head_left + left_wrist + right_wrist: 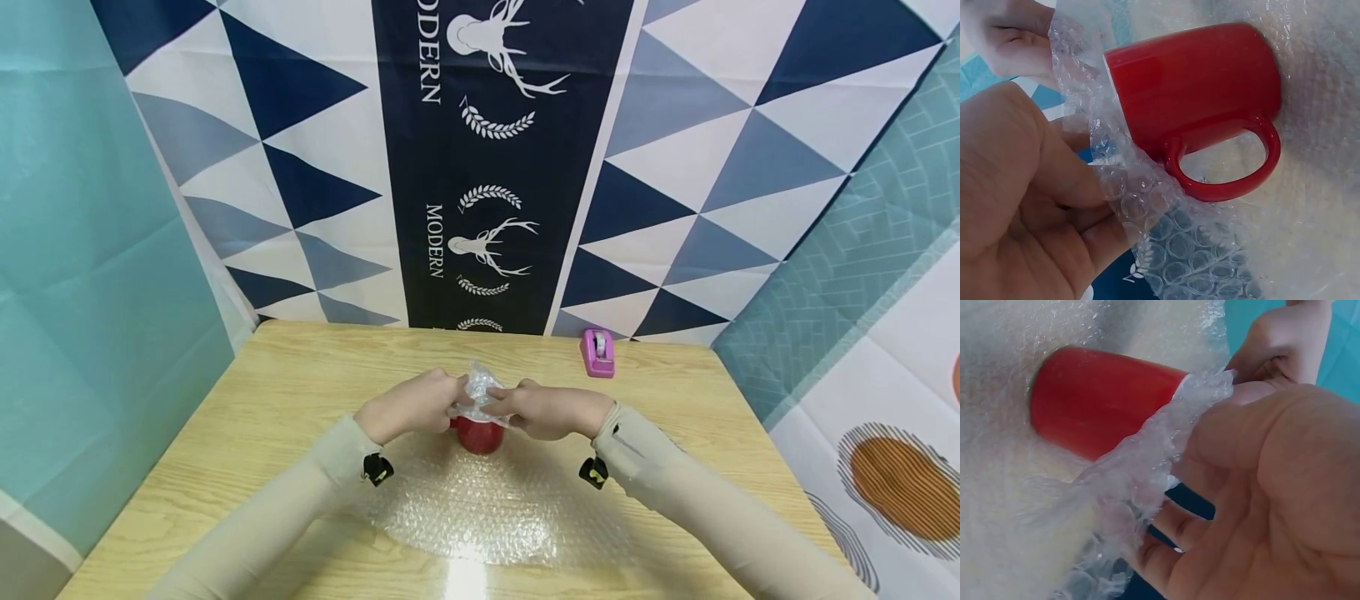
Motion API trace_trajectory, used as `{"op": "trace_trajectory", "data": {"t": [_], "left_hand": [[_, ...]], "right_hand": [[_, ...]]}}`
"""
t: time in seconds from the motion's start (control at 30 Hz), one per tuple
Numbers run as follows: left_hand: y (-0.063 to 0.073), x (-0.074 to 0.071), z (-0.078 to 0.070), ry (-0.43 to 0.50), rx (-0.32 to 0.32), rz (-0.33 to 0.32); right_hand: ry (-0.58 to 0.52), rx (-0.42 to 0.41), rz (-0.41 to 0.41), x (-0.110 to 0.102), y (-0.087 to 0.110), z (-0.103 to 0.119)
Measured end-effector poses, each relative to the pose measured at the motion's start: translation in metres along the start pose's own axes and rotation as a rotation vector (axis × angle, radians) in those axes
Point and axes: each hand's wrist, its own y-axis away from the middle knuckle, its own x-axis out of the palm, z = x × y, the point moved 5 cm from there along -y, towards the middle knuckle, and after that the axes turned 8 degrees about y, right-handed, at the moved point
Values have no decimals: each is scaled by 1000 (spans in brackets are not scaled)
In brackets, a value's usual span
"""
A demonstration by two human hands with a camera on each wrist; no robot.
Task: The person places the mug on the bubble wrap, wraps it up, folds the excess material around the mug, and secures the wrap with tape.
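Observation:
A red mug [480,437] stands on a sheet of bubble wrap [510,521] at the middle of the table. The far part of the sheet is raised and folded over the mug's mouth. My left hand [416,404] pinches the wrap beside the rim, on the handle side; the handle shows whole in the left wrist view. On the other side, my right hand [558,410] holds the wrap between thumb and fingers at the rim. In the right wrist view, crumpled wrap [1141,462] covers some of its fingertips. The mug's inside is hidden.
A pink tape dispenser [598,353] stands near the table's back edge, right of the hands. The wooden table [300,367] meets a patterned cloth [480,167] at the back. Dark wrist cameras sit under both cuffs.

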Motion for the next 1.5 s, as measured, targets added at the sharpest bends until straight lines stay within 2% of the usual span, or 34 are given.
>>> {"op": "trace_trajectory", "data": {"t": [0.13,0.37,0.47,0.63,0.83,0.87,1.0,1.07,1.27,1.5], "left_hand": [[2,-1,2,42,25,-20],[1,-1,5,88,212,-74],[0,1,6,130,244,-69],[-2,1,4,106,243,-66],[-1,1,2,67,159,-35],[-2,1,1,36,154,-47],[-3,4,-3,-116,164,-75],[-4,5,-6,-186,202,-112],[-3,7,-7,-232,268,-145],[0,12,-6,-270,231,-189]], "right_hand": [[24,59,48,2,-3,2],[75,100,93,2,-8,-2],[92,104,89,1,-11,-6],[134,89,40,0,-14,-6],[105,33,-86,0,-20,-2],[97,25,-98,0,-20,-2],[102,9,-101,3,-22,-3],[111,1,-105,3,-23,-4],[145,-4,-115,2,-25,-2],[135,11,-69,2,-30,0]]}}
